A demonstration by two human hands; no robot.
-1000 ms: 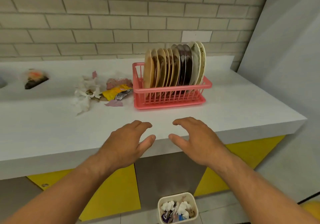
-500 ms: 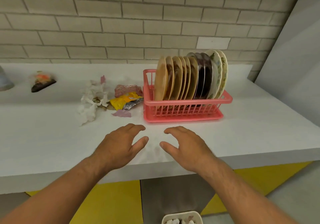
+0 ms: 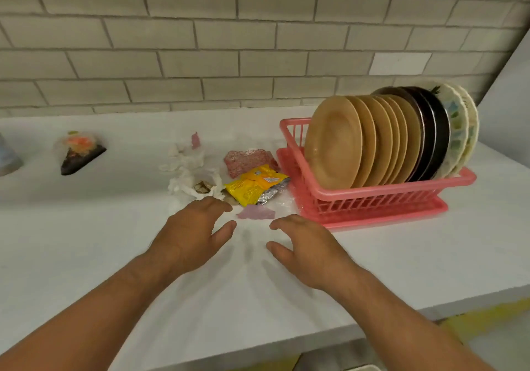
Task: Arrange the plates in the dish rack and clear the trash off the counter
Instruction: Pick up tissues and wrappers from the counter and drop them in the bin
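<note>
Desk [image 3: 86,241], white. Left hand [image 3: 192,233] and right hand [image 3: 307,244]: both empty, palms down, fingers loosely spread. Trash, namely crumpled tissues [image 3: 186,169], yellow wrapper [image 3: 252,184] and pink scrap [image 3: 255,214], lies just beyond the hands' fingertips. Plates [image 3: 332,144] stand upright in pink dish rack [image 3: 372,195], far right.

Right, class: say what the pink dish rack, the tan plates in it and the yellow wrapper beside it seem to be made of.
Dish rack: likely moulded plastic; uniform pink, thin slats, soft sheen. Tan plates: melamine or glazed ceramic, cannot tell which; smooth, with glossy highlights. Yellow wrapper: probably metallised film; crinkled, silver lining showing at one end.
</note>
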